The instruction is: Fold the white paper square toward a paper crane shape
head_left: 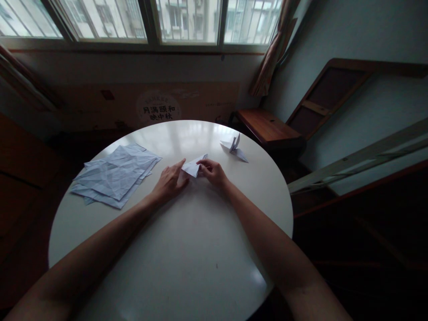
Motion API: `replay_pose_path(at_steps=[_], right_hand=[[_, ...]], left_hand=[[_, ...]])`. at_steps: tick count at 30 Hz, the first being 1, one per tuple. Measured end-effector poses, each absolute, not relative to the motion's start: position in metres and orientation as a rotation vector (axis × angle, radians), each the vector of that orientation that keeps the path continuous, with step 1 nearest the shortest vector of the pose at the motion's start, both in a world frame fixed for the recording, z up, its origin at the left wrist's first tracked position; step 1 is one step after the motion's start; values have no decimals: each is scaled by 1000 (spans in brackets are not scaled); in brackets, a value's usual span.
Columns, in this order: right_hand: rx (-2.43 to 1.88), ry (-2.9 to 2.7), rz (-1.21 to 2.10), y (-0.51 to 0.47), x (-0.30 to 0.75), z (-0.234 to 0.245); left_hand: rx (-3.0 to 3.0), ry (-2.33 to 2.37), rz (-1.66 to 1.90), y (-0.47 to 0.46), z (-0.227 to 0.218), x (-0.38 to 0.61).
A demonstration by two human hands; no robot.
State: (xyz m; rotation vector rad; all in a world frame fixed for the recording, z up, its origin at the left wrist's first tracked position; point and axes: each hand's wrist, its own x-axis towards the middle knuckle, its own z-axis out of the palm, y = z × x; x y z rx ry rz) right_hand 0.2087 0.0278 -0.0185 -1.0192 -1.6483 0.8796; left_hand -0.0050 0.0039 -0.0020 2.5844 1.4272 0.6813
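Right hand [214, 173]: fingers [204, 166] curl over the near edge of the folded paper [193, 167], part of it hidden beneath; grip not readable. Left hand [170, 182] covers the paper's left corner. Both forearms cut off by the bottom edge. Table [187, 249] near rim out of frame. Sheet stack [115, 174]: count unclear, lower sheets covered. Crane [234, 147]: small, folds indistinct.
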Motion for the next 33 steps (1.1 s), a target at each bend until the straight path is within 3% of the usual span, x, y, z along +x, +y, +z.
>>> replay_pose_path(at_steps=[20,24,29,33], right_hand=[[-933,-1455,1022,31,215,-9],[-995,-1483,890,31,214,-13],[-1095,-1523,585,25,214,-10],[-1045,-1581,566,20,213,-7]], left_hand=[[2455,1250,1075,5,-3,-12],[2435,1235,1282,6,-3,-11],[2219,1228,1796,11,-11,-7],[2154,1242,1827,13,-12,-7]])
